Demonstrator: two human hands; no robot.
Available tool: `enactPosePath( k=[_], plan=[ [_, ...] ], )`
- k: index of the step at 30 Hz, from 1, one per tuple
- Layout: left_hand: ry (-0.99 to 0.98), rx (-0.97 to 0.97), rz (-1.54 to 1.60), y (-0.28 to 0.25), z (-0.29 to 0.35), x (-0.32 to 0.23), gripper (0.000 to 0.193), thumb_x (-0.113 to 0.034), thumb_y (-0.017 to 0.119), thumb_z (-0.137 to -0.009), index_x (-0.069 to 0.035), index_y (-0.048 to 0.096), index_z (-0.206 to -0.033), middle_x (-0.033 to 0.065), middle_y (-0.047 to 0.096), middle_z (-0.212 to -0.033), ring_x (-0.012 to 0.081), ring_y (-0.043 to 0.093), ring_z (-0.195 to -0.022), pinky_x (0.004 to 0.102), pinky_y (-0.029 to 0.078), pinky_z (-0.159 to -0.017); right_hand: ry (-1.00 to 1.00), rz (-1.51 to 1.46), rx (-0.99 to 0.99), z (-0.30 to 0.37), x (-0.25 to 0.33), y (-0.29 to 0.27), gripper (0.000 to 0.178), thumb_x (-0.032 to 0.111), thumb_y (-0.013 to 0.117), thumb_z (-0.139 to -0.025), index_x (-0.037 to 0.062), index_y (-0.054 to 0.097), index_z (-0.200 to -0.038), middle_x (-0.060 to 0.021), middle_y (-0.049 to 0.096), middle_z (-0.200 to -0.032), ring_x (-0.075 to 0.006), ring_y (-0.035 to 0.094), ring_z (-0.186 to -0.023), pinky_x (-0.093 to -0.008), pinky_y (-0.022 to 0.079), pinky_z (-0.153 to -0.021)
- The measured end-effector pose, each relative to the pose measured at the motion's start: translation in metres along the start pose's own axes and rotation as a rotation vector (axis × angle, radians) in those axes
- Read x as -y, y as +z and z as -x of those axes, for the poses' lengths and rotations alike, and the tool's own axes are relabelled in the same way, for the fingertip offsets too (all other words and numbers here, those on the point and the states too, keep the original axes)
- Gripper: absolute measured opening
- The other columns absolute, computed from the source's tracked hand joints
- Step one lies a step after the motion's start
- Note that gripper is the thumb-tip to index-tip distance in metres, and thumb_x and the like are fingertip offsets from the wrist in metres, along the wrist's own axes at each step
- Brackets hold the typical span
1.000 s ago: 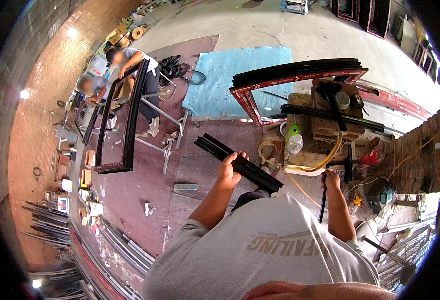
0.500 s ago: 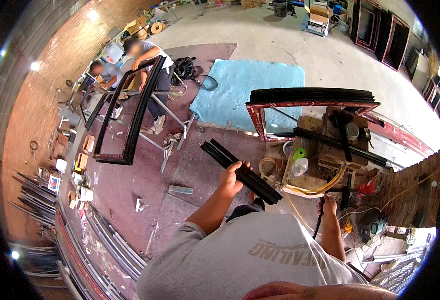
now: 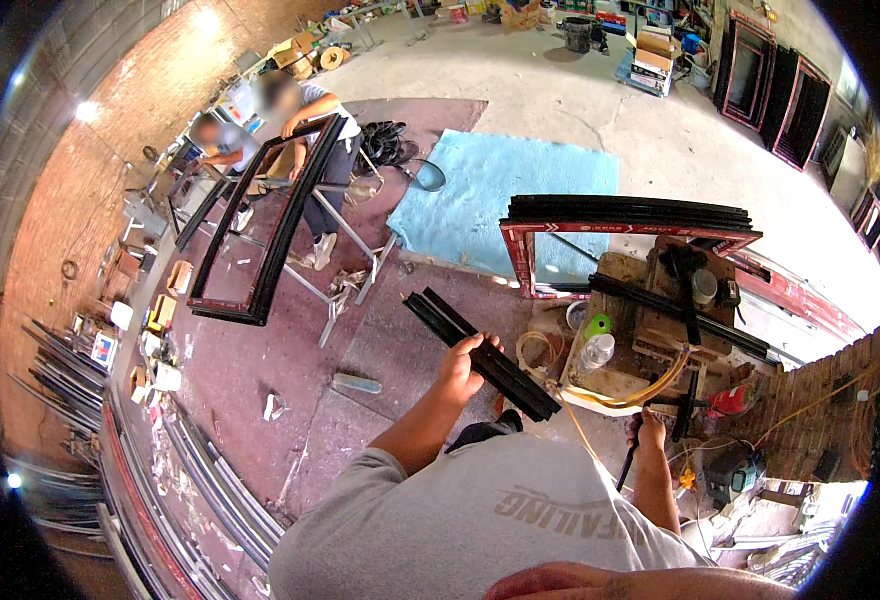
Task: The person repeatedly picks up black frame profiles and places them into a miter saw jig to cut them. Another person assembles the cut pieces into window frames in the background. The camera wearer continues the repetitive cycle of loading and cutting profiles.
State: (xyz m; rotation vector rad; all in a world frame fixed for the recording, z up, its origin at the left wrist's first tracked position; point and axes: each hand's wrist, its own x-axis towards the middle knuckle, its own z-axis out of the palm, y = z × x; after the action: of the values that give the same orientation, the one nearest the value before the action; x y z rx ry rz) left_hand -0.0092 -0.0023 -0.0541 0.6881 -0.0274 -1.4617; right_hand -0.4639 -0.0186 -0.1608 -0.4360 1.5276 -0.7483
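My left hand (image 3: 460,368) is closed round a black window profile (image 3: 482,352), a long grooved length tilted down to the right in front of my body. My right hand (image 3: 648,430), low at my right side, is closed on a thin black strip (image 3: 625,468) that hangs down past my fingers. What kind of strip it is I cannot tell. Beyond the right hand is a cluttered workbench (image 3: 610,404) with a yellow hose (image 3: 660,375), a clear bottle (image 3: 597,350) and more black profiles (image 3: 660,310) lying across it.
A black and red window frame (image 3: 630,212) stands behind the bench, near a blue mat (image 3: 510,190). On the left, a person (image 3: 310,125) handles another frame (image 3: 290,225) on a metal stand; a second person (image 3: 222,145) is behind. Long profiles (image 3: 215,485) lie lower left.
The view has tilted slightly, so most of the scene sits a little lower. My right hand has shifted slightly down and left with the strip. The left hand keeps its hold on the profile.
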Motion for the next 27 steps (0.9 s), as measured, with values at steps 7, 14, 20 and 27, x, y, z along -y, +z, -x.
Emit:
enactPosePath(
  k=[7,14,20,27],
  plan=[
    [0.001,0.017,-0.008,0.002,0.007,0.003,0.013,-0.012,0.062,-0.091,0.0,0.061,-0.096,0.0125,0.066,-0.095,0.0291,0.063,-0.094,0.0438,0.05,-0.096,0.005,-0.057,0.057,0.0,-0.002,-0.003,0.034,0.038,0.047,-0.104,0.0114,0.051,-0.082,-0.0016,0.047,-0.057,-0.017,0.043,-0.042,-0.0337,0.032,-0.038],
    [-0.019,0.048,-0.001,0.002,0.012,0.003,0.011,-0.011,0.063,-0.092,-0.001,0.062,-0.097,0.0121,0.067,-0.095,0.0287,0.064,-0.094,0.0428,0.051,-0.093,-0.022,-0.024,0.037,-0.009,-0.005,-0.004,0.035,0.038,0.048,-0.103,0.011,0.052,-0.081,-0.0027,0.048,-0.057,-0.0183,0.045,-0.043,-0.0335,0.035,-0.039],
    [-0.015,-0.008,0.004,0.004,0.021,0.004,0.01,-0.008,0.063,-0.091,0.0,0.061,-0.096,0.0119,0.065,-0.094,0.0284,0.063,-0.094,0.0436,0.051,-0.093,-0.005,-0.029,-0.001,-0.01,-0.005,-0.004,0.033,0.035,0.048,-0.102,0.011,0.052,-0.081,-0.0032,0.048,-0.058,-0.0184,0.046,-0.045,-0.0335,0.037,-0.042],
    [-0.015,0.063,0.012,0.004,0.032,0.004,0.011,-0.009,0.063,-0.091,-0.001,0.062,-0.097,0.0118,0.066,-0.095,0.0286,0.063,-0.094,0.043,0.051,-0.093,-0.022,-0.039,-0.009,0.014,-0.005,0.001,0.027,0.028,0.049,-0.101,0.0101,0.053,-0.082,-0.0038,0.05,-0.06,-0.0197,0.049,-0.047,-0.035,0.042,-0.044]
  ],
)
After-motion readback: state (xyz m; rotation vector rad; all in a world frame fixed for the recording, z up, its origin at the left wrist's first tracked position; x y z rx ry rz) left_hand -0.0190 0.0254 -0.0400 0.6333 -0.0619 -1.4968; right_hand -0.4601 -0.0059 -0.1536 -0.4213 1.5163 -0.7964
